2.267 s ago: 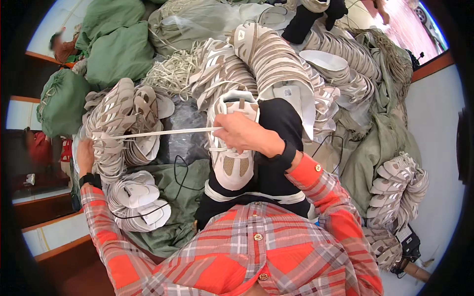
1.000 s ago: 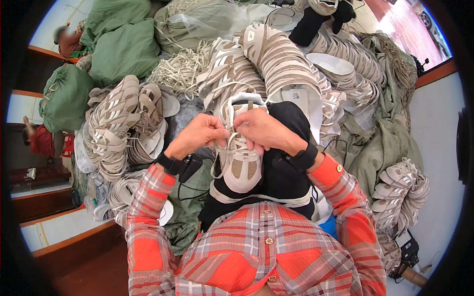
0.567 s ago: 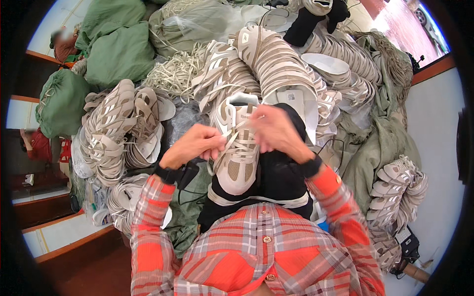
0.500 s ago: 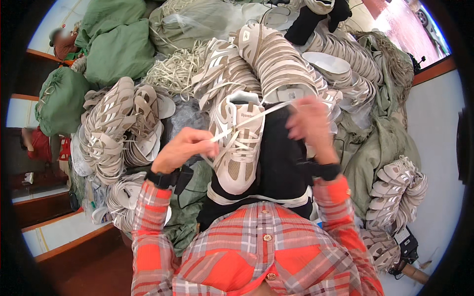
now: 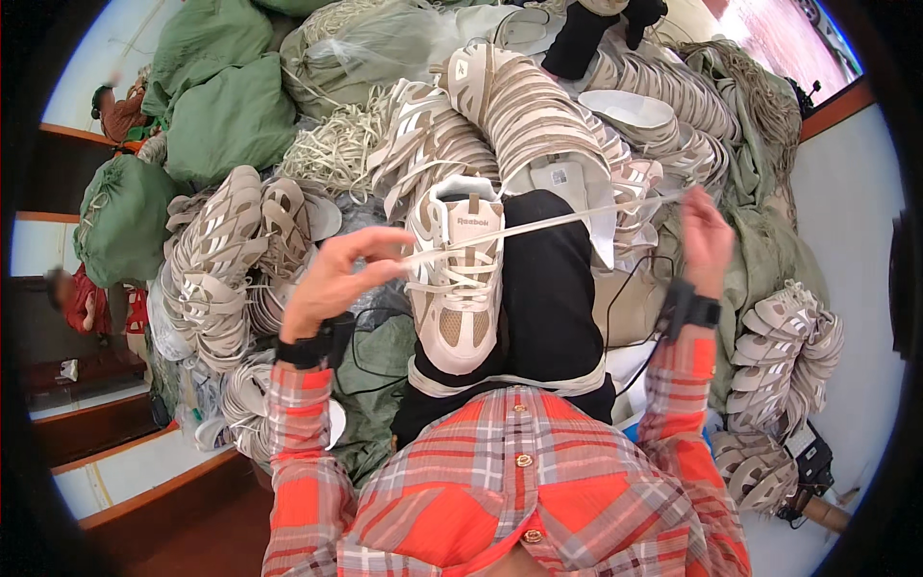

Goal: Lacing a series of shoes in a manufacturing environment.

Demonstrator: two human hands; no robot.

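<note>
Closest to you, a beige and white mesh sneaker point(image 5: 454, 284) rests on your lap, toe toward your red plaid shirt point(image 5: 500, 490) and heel pointing away, lying against your black trouser leg point(image 5: 548, 288). A long flat white lace point(image 5: 548, 223) runs taut across the top of the shoe, from one hand to the other.

Your left hand point(image 5: 336, 279) sits just left of the shoe's tongue, thumb and forefinger pinched tight on the near end of the lace, the other fingers loosely curled. A black band wraps that wrist.

Your right hand point(image 5: 707, 240) is raised well out to the right of the shoe, fingers closed around the far end of the lace; exactly how they grip it you cannot tell from this angle. A black wrist strap point(image 5: 690, 310) sits below it.

Around your knees lie stacked bundles of beige shoe uppers point(image 5: 216, 269) on the left and more point(image 5: 784, 332) on the right. Beyond the shoe, longer rows of the same beige uppers point(image 5: 529, 106) fan out, beside a tangled heap of pale laces point(image 5: 332, 149). Farthest back, green cloth sacks point(image 5: 226, 106) are piled up, and another person point(image 5: 120, 106) sits past them at the left rim.
</note>
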